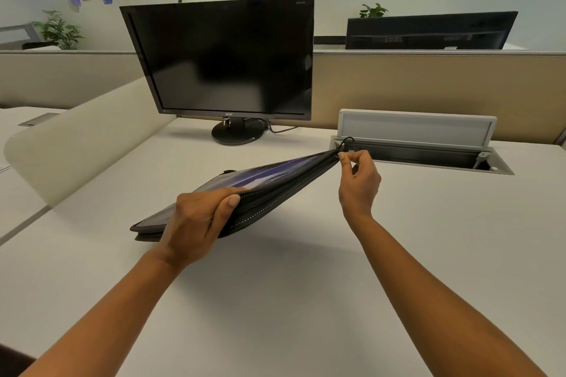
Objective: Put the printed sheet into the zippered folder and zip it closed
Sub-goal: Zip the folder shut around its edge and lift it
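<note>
On one desk [275,300], two hands grip one zippered folder [269,190].

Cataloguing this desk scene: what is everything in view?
flat white desk: one, white, beneath everything
beige partition: one, beige, behind desk
black fabric zippered folder: one, black, held tilted above desk
small metal zipper pull: one, silvery, folder's far corner
black flat-screen monitors: two, black, one on desk, one beyond partition
open grey cable hatch: one, grey, desk's right rear
potted plants: two, green, beyond partition
left hand: one, grips folder's near edge
right hand: one, pinches zipper pull
</note>
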### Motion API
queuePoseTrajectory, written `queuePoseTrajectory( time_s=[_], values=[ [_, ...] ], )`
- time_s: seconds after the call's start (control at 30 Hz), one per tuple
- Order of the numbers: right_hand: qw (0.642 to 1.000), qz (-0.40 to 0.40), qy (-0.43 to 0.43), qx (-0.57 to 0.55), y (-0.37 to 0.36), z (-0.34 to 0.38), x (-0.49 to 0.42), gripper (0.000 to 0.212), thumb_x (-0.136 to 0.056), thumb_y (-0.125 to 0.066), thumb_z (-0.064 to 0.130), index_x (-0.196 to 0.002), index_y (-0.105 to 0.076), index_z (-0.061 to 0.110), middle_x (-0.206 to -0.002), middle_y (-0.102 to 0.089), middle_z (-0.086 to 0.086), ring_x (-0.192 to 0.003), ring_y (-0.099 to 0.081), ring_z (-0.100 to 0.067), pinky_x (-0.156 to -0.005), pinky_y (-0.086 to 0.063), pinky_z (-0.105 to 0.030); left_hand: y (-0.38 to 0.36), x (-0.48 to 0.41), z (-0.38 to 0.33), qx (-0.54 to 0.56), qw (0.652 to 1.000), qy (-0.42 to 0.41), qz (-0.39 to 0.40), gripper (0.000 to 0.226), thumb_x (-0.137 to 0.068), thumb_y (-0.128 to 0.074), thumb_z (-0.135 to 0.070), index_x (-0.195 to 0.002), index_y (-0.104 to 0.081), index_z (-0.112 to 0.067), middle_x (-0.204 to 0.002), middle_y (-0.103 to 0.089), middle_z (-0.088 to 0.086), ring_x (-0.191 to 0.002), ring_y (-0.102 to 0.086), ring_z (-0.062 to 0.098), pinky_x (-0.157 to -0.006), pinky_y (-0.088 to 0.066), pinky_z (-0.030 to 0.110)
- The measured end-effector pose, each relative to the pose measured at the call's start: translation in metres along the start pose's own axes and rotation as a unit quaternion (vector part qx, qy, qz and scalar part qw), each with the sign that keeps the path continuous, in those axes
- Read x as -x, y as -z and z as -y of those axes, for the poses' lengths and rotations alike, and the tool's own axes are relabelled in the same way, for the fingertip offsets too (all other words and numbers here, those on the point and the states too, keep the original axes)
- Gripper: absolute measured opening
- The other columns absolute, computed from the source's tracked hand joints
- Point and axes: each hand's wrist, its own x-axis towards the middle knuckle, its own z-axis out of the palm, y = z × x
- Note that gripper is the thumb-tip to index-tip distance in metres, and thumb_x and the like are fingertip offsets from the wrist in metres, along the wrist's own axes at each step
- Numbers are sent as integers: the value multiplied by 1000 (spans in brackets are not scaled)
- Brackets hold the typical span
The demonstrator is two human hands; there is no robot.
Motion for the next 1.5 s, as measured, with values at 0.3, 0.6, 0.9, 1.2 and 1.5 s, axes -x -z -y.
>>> queuePoseTrajectory(
  time_s=[0.3,0.6,0.9,1.2,1.5],
  values=[
    [998,47,-28,-21,19,-15,39,24,-91,-53,18,-113,-53,11,-115,-60,-4,-82,-52,-14,-74,-48,-31,-38,-10,-15,-44,998,-38,32,58,-101,-27,-30,-93,-68,10,-80,-74,17,-72,-69,17,-80,-46,12],
    [940,279,-160,-113,37,-25,122,53,-64,-68,23,-113,-49,15,-90,-61,9,-85,-65,-17,-75,-56,-31,-110,-23,-54,-75,976,25,201,58,-98,-17,-42,-114,-58,-3,-108,-68,15,-90,-68,28,-78,-56,36],
    [910,291,-260,-142,53,-38,137,33,-92,-46,3,-125,-46,0,-95,-56,7,-80,-54,-2,-65,-49,-10,-157,-33,-84,-144,913,31,380,40,-102,-21,-28,-117,-47,-2,-123,-55,15,-107,-56,30,-89,-43,37],
    [865,106,-334,-358,64,-46,112,37,-95,-46,19,-131,-45,18,-122,-61,-8,-108,-61,-22,-75,-57,-27,-153,-41,-54,113,909,195,352,35,-97,-41,-30,-109,-66,-7,-109,-68,12,-97,-62,23,-86,-48,30],
    [883,-18,-355,-306,99,-87,52,31,-97,-41,24,-125,-48,12,-106,-61,-6,-88,-60,-15,-60,-56,-21,-135,-43,39,93,883,356,293,33,-95,-48,-21,-124,-58,-8,-129,-59,12,-120,-53,26,-100,-38,32]
  ],
)
